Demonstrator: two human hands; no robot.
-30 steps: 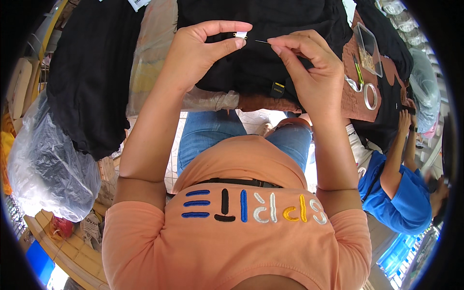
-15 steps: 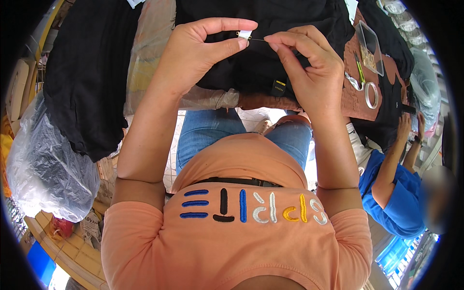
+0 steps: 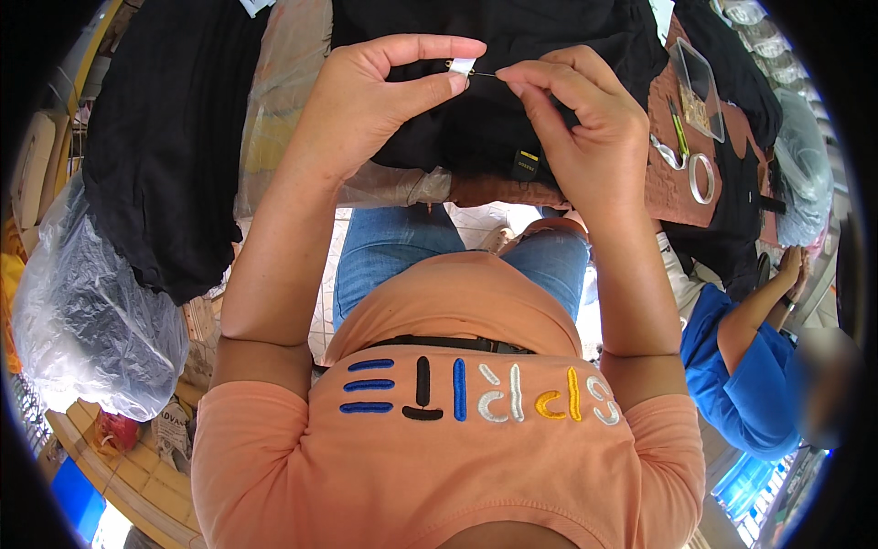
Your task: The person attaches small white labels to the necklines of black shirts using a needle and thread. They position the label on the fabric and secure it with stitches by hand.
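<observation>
Above the black cloth (image 3: 494, 128) on the table, my left hand (image 3: 370, 101) pinches a small white strip of tape or label (image 3: 462, 67) with tiny gold-coloured bits at its edge. Its index finger stretches along the top and the thumb presses from below. My right hand (image 3: 594, 119) is closed, thumb and index fingertip gripping one end of a thin, dark, needle-like piece (image 3: 485, 75). The far end of that piece meets the white strip; whether it passes through cannot be made out. A black label with a yellow top (image 3: 526, 165) lies on the cloth near my right wrist.
On the right lie a clear plastic box (image 3: 702, 87) with small gold pieces, yellow-green thread snips (image 3: 679, 128) and a roll of white tape (image 3: 701, 178). Piled black cloth (image 3: 169, 137) and a clear plastic bag (image 3: 91, 311) sit left. A person in blue (image 3: 745, 366) works at right.
My right hand has shifted slightly left, and less of the needle-like piece shows between it and the white strip. The co-worker's hands have come down and closer together.
</observation>
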